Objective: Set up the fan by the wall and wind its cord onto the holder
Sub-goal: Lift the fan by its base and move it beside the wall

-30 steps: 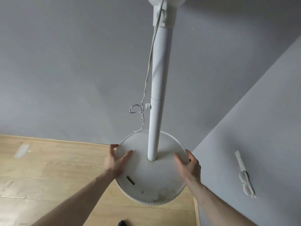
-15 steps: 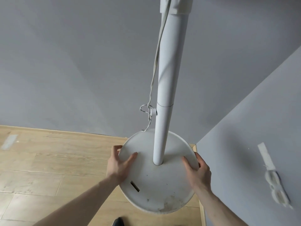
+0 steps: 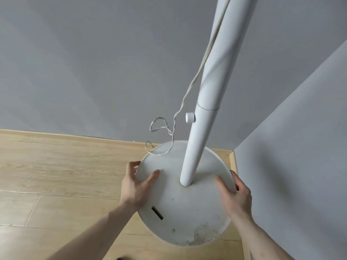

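1. White, round and scuffed, the plastic fan base (image 3: 187,199) is held at the corner of the pale wood-plank floor (image 3: 56,175), where the two grey walls (image 3: 93,62) meet; whether it rests fully on the floor cannot be told.
2. The left hand (image 3: 135,186) is clamped on the left rim of the base, the thumb lying on top and the fingers (image 3: 131,167) curled over the edge.
3. The right hand (image 3: 236,194) is closed on the right rim in the same way, thumb on top.
4. The white tubular pole (image 3: 208,94) rises from the middle of the base and leans towards the upper right; the fan head is out of view.
5. The thin white cord (image 3: 189,89) hangs slack beside the pole, loops in the air to the left of the small white knob (image 3: 190,117), and trails down to the far rim of the base.
6. The step in hand is judged to be seating the base by the wall; winding is not yet begun.
7. Risks are judged as follows: with the pole leaning and the weight high, the fan could tip if the rim were released too soon; the loose loops could be trapped under the base or snagged on the knob; the fingers under the rim could be pinched against the floor.
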